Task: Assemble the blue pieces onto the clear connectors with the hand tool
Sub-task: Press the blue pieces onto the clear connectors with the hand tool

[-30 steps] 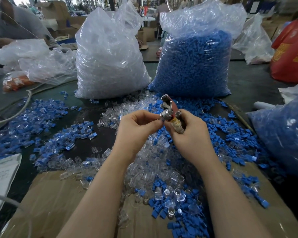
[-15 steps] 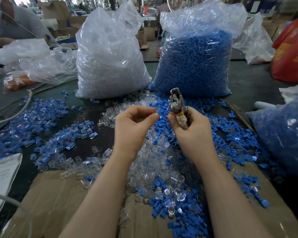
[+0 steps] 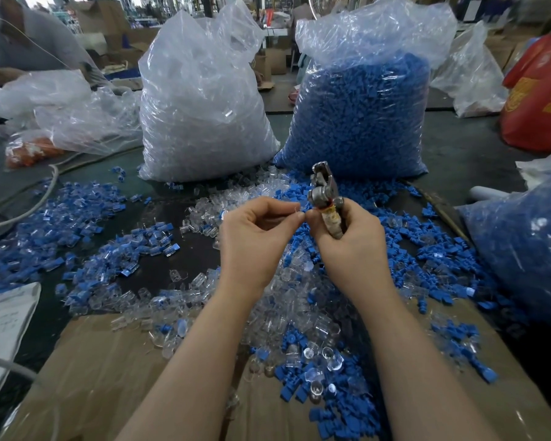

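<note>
My right hand (image 3: 350, 243) grips the hand tool (image 3: 325, 198) upright, its metal head pointing away from me. My left hand (image 3: 255, 237) has its fingers curled, thumb and forefinger pinched at the right thumb; I cannot tell what they hold. Under both hands lie loose clear connectors (image 3: 287, 300) and blue pieces (image 3: 328, 399). Far behind stand a bag of clear parts (image 3: 201, 103) on the left and a bag of blue parts (image 3: 360, 113) on the right.

**2 sacks behind, loose parts in front**

2 full sacks stand side by side at the back, left sack (image 3: 201, 103) beside right sack (image 3: 360, 113). Loose parts (image 3: 299, 300) lie before them, spilling onto cardboard (image 3: 109, 377) nearest the person. Both hands (image 3: 255, 237) meet above the pile.
</note>
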A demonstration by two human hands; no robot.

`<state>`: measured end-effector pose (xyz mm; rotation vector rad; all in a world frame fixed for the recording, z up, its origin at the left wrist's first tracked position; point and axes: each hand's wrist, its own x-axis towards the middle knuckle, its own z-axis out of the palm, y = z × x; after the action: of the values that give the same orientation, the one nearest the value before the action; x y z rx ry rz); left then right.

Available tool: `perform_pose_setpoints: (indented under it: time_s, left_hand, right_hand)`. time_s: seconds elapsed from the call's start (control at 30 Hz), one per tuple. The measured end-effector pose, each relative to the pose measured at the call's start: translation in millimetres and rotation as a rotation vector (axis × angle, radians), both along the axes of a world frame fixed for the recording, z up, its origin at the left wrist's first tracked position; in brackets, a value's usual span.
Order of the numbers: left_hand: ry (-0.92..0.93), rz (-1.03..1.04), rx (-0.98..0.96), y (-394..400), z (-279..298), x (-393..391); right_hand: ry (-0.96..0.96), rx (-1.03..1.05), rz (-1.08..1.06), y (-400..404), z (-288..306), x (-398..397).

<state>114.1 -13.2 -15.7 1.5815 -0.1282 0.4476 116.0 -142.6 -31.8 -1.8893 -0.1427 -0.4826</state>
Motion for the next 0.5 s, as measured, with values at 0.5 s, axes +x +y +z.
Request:
perform_pose_setpoints:
  time_s: [0.5]
  left_hand:
    - [0.055, -0.05, -0.145, 8.9, 0.5, 3.5]
  right_hand:
    - [0.032, 0.012, 0.023, -9.7, 4.5, -0.4]
